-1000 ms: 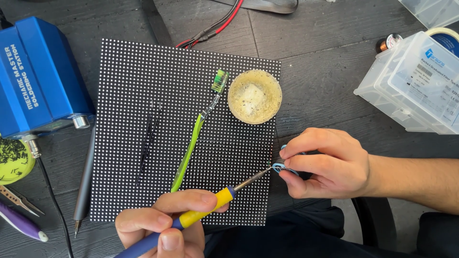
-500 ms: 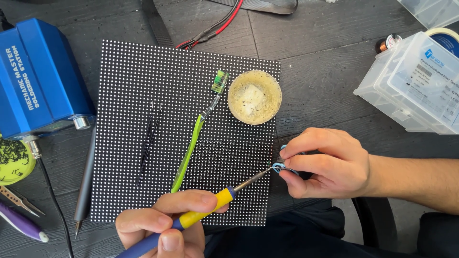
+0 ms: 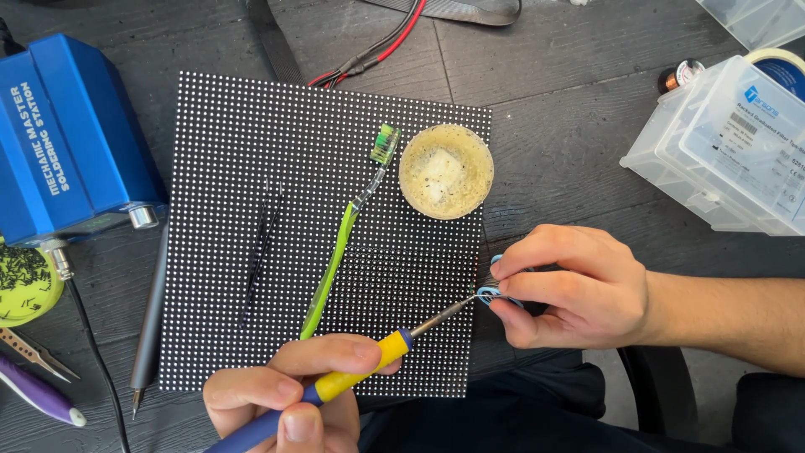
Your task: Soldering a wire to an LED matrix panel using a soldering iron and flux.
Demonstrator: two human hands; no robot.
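My left hand [image 3: 289,398] grips a blue and yellow soldering iron [image 3: 360,377] at the bottom of the view. Its metal tip reaches right to a small light-blue part [image 3: 489,294] pinched between the thumb and fingers of my right hand [image 3: 579,289]. Both meet at the right edge of a black dotted LED panel [image 3: 251,168] lying flat on the dark table. On the panel rest a green toothbrush [image 3: 340,252], black tweezers [image 3: 260,252] and a small round yellowish dish [image 3: 446,171].
A blue soldering station [image 3: 67,143] stands at the left. A clear plastic box [image 3: 729,143] sits at the right. A grey pen-like tool [image 3: 149,319] lies along the panel's left edge. Red and black wires [image 3: 377,46] run at the top. Pliers and a purple tool [image 3: 38,394] lie bottom left.
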